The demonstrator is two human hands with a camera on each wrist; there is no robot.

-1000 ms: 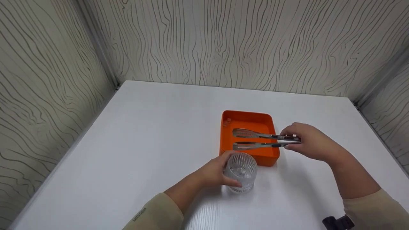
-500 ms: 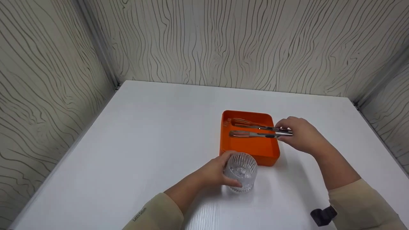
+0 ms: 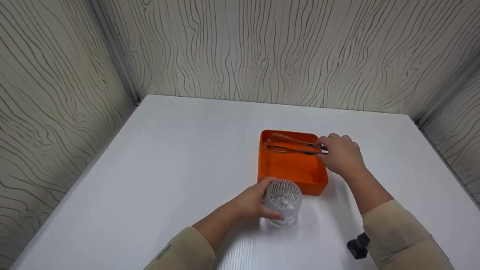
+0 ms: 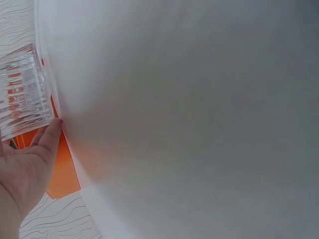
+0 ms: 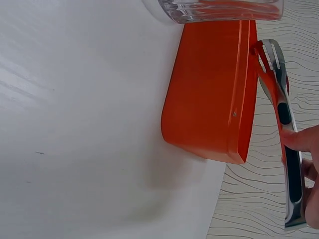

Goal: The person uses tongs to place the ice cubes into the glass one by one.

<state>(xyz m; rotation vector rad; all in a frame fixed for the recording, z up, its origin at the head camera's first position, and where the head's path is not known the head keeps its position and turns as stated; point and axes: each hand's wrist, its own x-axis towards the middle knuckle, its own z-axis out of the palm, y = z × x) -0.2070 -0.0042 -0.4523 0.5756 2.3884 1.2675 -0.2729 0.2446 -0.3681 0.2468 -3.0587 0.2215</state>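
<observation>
My left hand (image 3: 253, 200) grips a clear ribbed glass (image 3: 284, 202) that stands upright on the table near the front of an orange tray (image 3: 292, 168). In the left wrist view its fingers curve around the lower side of the glass (image 4: 25, 94). My right hand (image 3: 341, 153) holds metal tongs (image 3: 296, 151) by their handle, thumb on one arm in the right wrist view. The tongs' slotted ends are spread apart and reach over the tray's back left part. Small clear pieces (image 3: 267, 143) lie in the tray's far left corner, near those ends.
A white table (image 3: 180, 157) spreads around the tray, with wood-grain patterned panels (image 3: 240, 48) rising behind and at both sides. A small black device (image 3: 359, 245) is attached near the right sleeve.
My right hand has moved left and toward the back, carrying the tongs from the tray's front half to its far left corner. The left hand and glass have stayed in place.
</observation>
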